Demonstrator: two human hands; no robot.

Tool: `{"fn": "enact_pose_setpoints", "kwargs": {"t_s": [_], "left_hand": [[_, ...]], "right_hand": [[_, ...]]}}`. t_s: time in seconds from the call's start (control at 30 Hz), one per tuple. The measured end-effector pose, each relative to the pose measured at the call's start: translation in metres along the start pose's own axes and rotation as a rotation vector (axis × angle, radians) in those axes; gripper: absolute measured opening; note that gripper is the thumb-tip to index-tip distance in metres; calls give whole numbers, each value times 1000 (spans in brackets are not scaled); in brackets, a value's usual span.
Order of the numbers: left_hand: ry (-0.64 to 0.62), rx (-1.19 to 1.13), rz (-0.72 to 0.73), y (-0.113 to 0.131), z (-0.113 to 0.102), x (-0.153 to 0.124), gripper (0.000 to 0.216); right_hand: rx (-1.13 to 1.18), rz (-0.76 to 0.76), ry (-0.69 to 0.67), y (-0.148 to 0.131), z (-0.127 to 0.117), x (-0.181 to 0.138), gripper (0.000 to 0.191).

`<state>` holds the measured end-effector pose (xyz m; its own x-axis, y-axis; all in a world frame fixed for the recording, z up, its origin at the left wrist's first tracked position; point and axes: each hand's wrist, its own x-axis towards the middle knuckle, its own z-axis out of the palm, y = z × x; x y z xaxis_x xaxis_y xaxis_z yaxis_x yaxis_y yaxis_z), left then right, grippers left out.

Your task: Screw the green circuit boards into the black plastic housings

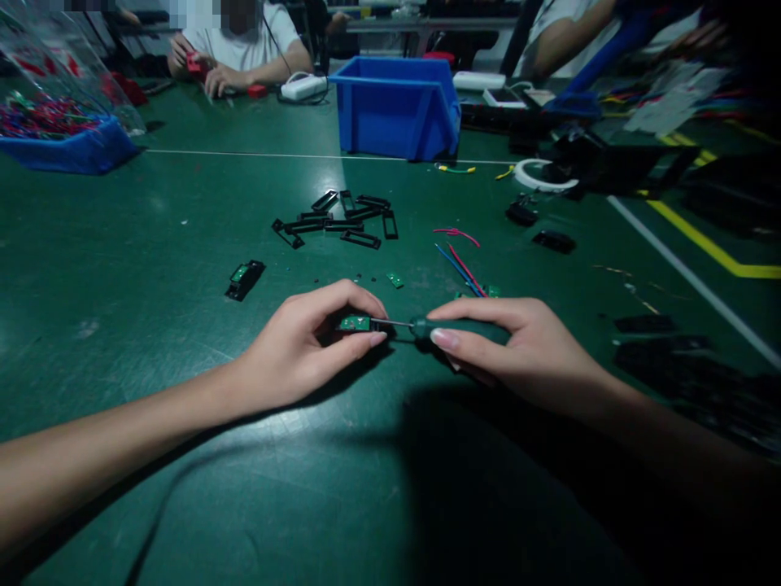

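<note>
My left hand is closed round a small green circuit board that seems to sit in a black housing, mostly covered by the fingers. In my right hand is a screwdriver with a dark green handle. Its thin metal shaft points left and meets the end of the piece in my left hand. Further left, a black housing with a green board lies on the table. Just beyond my hands is a loose small green board, with tiny dark bits beside it.
Several black rectangular frames lie in a loose pile. Red and blue wires are near my right hand. A blue bin stands behind, and a blue tray of wires at far left. Dark parts lie right. Other people sit across.
</note>
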<state>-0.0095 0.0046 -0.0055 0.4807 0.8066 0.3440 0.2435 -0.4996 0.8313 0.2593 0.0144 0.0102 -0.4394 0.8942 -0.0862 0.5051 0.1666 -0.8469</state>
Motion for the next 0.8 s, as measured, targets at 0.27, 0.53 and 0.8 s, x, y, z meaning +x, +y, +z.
{"fn": "enact_pose_setpoints", "kwargs": {"t_s": [0.27,0.53,0.8], "left_hand": [[-30,-83,55,-1,-1,4,12],[-63,-57,-74,7,-5,6,17],[-151,-47,-131,12,-5,7,20]], "right_hand": [[126,80,-77,-2,-3,-1,36],[-118,-131,100,2,-1,-2,29],[-205,-250,120,4,4,-4,28]]}}
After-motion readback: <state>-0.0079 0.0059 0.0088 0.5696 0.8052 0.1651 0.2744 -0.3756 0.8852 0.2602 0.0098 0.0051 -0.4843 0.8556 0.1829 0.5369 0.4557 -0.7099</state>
